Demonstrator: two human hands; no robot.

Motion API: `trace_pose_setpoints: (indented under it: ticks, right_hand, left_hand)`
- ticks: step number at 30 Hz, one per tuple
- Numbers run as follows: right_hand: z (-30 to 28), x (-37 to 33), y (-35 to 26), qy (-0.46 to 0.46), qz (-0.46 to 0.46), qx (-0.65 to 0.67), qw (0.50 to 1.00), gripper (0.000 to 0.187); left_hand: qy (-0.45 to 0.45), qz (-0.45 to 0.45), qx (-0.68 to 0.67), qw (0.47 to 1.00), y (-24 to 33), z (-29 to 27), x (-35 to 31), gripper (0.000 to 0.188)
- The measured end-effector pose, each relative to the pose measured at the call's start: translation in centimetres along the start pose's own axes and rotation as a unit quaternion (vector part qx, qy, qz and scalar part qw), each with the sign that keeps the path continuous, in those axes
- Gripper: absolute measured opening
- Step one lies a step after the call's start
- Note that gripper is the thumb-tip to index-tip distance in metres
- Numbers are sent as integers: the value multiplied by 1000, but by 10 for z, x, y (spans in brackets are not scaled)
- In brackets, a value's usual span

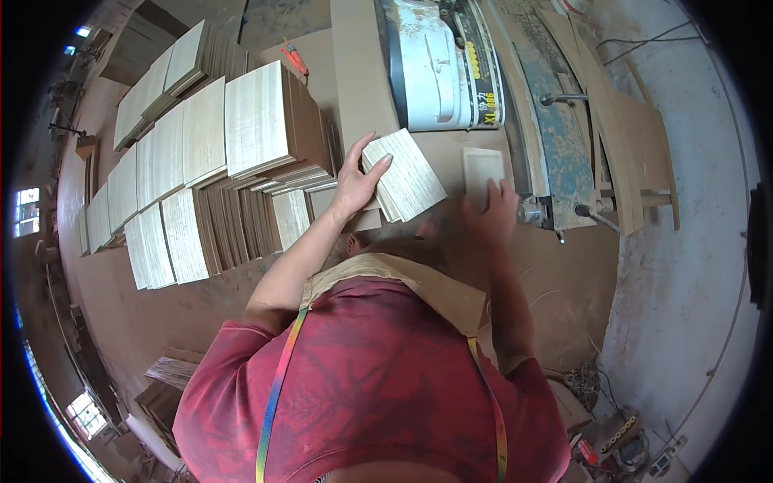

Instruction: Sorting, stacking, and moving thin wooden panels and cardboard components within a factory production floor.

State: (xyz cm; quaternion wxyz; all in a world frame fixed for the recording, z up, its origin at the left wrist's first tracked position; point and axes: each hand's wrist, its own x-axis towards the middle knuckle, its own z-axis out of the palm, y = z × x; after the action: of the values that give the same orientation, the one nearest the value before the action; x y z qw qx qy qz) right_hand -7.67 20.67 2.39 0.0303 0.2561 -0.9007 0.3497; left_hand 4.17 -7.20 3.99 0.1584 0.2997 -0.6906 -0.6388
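My left hand [359,182] is closed round the left side of a small stack of pale rectangular wooden boards [409,174], its thumb lying on the top board. The stack is tilted in front of me. To the right, my right hand [494,214] has its fingers curled on the near edge of a small, pale wooden piece [483,166] that looks like a shallow tray with a raised rim. This piece lies on the brown work surface [444,150], beside the bench edge. Part of the right hand's grip is in shadow.
Rows of stacked pale boards [201,145] fill the left side. A red-handled tool [295,59] lies behind them. A white bucket [435,72] lies at the back. On the right stands a worn blue-green machine [564,121] with metal rods, beside long wooden strips [600,105].
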Motion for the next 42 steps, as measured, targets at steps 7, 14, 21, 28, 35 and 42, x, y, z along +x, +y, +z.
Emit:
trace_pose_setpoints:
  ticks: [7, 14, 21, 28, 35, 42]
  right_hand:
    - [80, 76, 47, 163, -111, -170, 966, 56]
    - [60, 80, -18, 54, -152, 61, 985, 53]
    - [30, 28, -103, -37, -188, 8, 982, 56]
    - [19, 18, -82, 39, -179, 66, 981, 55]
    - [32, 13, 32, 115, -71, -94, 986, 52]
    - [84, 79, 48, 137, -98, -141, 976, 47]
  left_hand:
    - [-96, -23, -71, 993, -1, -30, 14, 64]
    - [-23, -62, -2, 998, 15, -3, 5, 59]
    - [1, -61, -11, 998, 14, 10, 10, 55]
    - [-17, 3, 1, 1000, -3, 3, 16, 55]
    - [-102, -24, -55, 993, 7, -25, 3, 58]
    - [-98, -68, -38, 992, 17, -25, 9, 58]
